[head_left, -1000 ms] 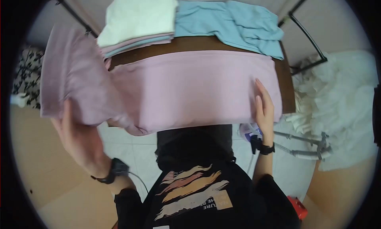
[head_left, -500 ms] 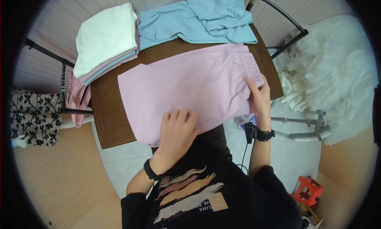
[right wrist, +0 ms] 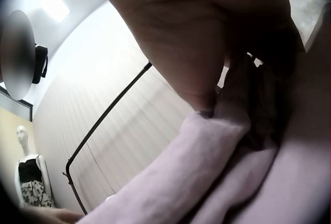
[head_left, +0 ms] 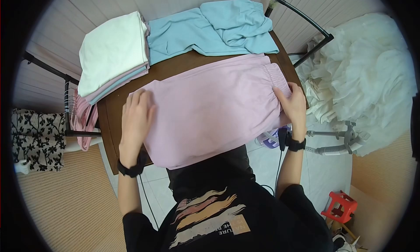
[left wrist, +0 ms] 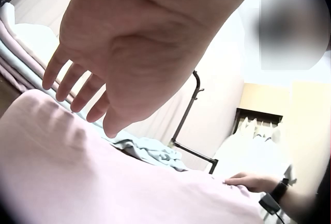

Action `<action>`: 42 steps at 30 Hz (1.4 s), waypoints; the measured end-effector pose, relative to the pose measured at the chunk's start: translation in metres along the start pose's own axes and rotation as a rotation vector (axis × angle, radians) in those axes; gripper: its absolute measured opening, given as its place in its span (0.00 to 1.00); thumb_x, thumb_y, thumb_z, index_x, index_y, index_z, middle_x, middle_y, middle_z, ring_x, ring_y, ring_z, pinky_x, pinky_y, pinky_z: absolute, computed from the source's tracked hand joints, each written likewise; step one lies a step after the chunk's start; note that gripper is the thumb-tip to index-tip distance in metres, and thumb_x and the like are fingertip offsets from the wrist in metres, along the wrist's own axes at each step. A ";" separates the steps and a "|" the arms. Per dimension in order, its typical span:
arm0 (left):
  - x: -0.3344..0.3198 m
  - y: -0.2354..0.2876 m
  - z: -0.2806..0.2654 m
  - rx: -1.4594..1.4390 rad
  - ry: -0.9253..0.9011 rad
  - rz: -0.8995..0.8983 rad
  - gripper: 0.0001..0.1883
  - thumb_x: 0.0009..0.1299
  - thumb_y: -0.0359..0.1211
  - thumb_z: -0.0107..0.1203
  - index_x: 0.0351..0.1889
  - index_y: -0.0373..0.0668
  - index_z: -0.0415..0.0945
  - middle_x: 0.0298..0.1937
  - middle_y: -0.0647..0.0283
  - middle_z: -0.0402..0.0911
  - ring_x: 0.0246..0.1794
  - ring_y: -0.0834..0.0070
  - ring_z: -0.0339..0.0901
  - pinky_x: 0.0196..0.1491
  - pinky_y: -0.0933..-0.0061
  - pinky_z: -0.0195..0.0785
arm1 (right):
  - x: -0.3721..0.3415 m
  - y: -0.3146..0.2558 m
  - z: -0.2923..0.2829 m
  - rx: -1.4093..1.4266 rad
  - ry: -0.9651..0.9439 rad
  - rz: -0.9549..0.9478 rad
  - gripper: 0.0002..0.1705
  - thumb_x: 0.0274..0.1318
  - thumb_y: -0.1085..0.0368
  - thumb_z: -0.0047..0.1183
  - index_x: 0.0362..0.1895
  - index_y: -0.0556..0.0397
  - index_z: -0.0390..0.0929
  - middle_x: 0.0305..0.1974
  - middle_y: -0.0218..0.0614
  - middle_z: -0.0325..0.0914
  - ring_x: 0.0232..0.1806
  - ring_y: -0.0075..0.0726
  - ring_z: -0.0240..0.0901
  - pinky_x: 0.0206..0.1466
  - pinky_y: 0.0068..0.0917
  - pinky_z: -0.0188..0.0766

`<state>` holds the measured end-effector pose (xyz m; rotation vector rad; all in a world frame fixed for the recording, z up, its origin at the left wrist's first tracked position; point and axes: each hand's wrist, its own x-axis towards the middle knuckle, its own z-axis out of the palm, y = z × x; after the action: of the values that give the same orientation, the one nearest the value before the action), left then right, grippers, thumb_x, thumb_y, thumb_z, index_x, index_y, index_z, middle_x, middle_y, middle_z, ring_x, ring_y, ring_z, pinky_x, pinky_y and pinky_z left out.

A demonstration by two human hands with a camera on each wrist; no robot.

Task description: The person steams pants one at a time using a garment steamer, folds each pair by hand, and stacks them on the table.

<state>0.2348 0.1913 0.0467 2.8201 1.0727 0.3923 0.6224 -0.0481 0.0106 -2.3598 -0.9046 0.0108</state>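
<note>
Folded pink trousers lie across the brown table, their gathered elastic waistband at the right end. With thumb on top and fingers beneath, my right hand grips the waistband edge. The right wrist view shows the pink cloth bunched under that thumb. At the other end my left hand is over the folded edge, fingers extended. In the left wrist view the left hand is palm down, just above the pink fabric.
A stack of folded clothes, white on top, sits at the back left. Light blue trousers lie behind the pink ones. Black rack bars flank the table. White ruffled fabric and a red stool are at right.
The raised left part of the trousers was folded over to the right, bringing the waistband to the right hand, which now grips it. My left hand then moved from the front middle to the left edge.
</note>
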 end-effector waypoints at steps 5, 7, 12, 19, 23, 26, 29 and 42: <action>0.012 -0.038 0.024 0.106 -0.028 -0.016 0.28 0.70 0.33 0.63 0.68 0.38 0.70 0.69 0.49 0.74 0.71 0.49 0.68 0.67 0.51 0.66 | 0.027 -0.026 -0.007 -0.170 -0.284 0.113 0.44 0.51 0.35 0.67 0.50 0.67 0.81 0.47 0.65 0.83 0.53 0.63 0.82 0.56 0.50 0.76; 0.016 -0.041 0.022 0.066 -0.093 -0.087 0.28 0.70 0.33 0.64 0.67 0.37 0.71 0.68 0.49 0.74 0.70 0.51 0.69 0.67 0.51 0.66 | 0.029 -0.029 -0.004 -0.204 -0.322 0.064 0.42 0.50 0.36 0.69 0.49 0.66 0.80 0.44 0.64 0.84 0.51 0.65 0.82 0.54 0.50 0.77; 0.005 -0.036 0.014 0.072 -0.180 -0.197 0.26 0.69 0.35 0.66 0.63 0.37 0.72 0.57 0.50 0.82 0.58 0.51 0.79 0.59 0.50 0.71 | 0.021 -0.017 0.001 0.062 -0.262 -0.333 0.39 0.43 0.51 0.75 0.56 0.56 0.72 0.33 0.55 0.83 0.40 0.69 0.82 0.43 0.53 0.75; -0.048 -0.008 -0.016 -0.232 -0.356 -0.310 0.16 0.64 0.43 0.67 0.36 0.38 0.81 0.29 0.47 0.85 0.36 0.45 0.84 0.42 0.48 0.77 | 0.067 -0.119 -0.095 -0.310 -0.295 -0.676 0.33 0.45 0.54 0.72 0.55 0.51 0.76 0.38 0.53 0.82 0.40 0.64 0.81 0.42 0.48 0.75; -0.087 0.028 -0.006 -0.429 -0.377 -0.305 0.21 0.67 0.45 0.67 0.34 0.33 0.80 0.21 0.46 0.77 0.23 0.47 0.79 0.30 0.57 0.70 | 0.132 -0.187 -0.102 -0.382 0.021 -0.959 0.37 0.44 0.55 0.72 0.61 0.54 0.81 0.47 0.53 0.85 0.47 0.59 0.82 0.52 0.41 0.78; -0.100 0.055 0.018 -0.551 -0.314 -0.341 0.21 0.70 0.44 0.66 0.36 0.30 0.81 0.22 0.43 0.78 0.24 0.45 0.80 0.31 0.57 0.71 | 0.154 -0.239 -0.069 -0.415 0.128 -1.006 0.45 0.52 0.55 0.72 0.72 0.50 0.66 0.65 0.52 0.71 0.66 0.59 0.69 0.67 0.46 0.68; -0.103 0.070 0.021 -0.573 -0.321 -0.414 0.21 0.72 0.43 0.65 0.42 0.29 0.81 0.26 0.41 0.81 0.26 0.41 0.80 0.33 0.55 0.73 | 0.140 -0.223 -0.039 -0.227 0.229 -1.049 0.45 0.56 0.58 0.69 0.76 0.45 0.63 0.71 0.51 0.66 0.69 0.61 0.66 0.71 0.51 0.65; -0.169 0.067 0.040 -0.791 -0.048 -0.530 0.12 0.71 0.22 0.65 0.44 0.36 0.70 0.25 0.67 0.80 0.28 0.82 0.81 0.39 0.77 0.77 | -0.179 0.059 0.040 0.559 0.170 -0.020 0.11 0.76 0.69 0.47 0.56 0.60 0.71 0.46 0.38 0.76 0.40 0.29 0.75 0.50 0.29 0.75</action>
<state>0.1670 0.0286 -0.0142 1.7828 1.2410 0.5329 0.5120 -0.1704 -0.0894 -1.8024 -0.7274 0.0480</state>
